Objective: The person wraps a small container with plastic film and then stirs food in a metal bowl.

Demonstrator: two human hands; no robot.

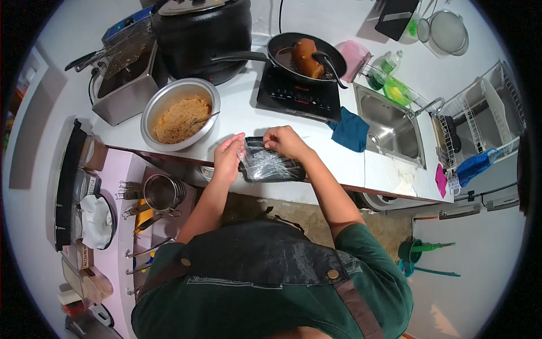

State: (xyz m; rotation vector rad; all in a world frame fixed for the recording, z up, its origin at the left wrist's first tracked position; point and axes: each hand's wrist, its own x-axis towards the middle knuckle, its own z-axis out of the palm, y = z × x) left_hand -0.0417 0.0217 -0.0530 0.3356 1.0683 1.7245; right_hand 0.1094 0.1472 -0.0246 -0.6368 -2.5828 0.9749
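Note:
A black tray (276,177) with clear plastic wrap (264,163) over it sits at the counter's front edge, between my hands. My left hand (228,159) pinches the wrap at the tray's left side, thumb and fingertips together. Over the tray's far edge, my right hand (284,143) has its fingers curled and pinched on the wrap. Glare and creases in the film hide what the tray holds, if anything.
Left of the tray stands a metal bowl (148,127) of crumbly brown food with a spoon. Behind, a frying pan (275,63) holding a large browned piece and a ladle rests on an induction cooker (292,95). A blue cloth (351,129) lies beside the sink (391,123).

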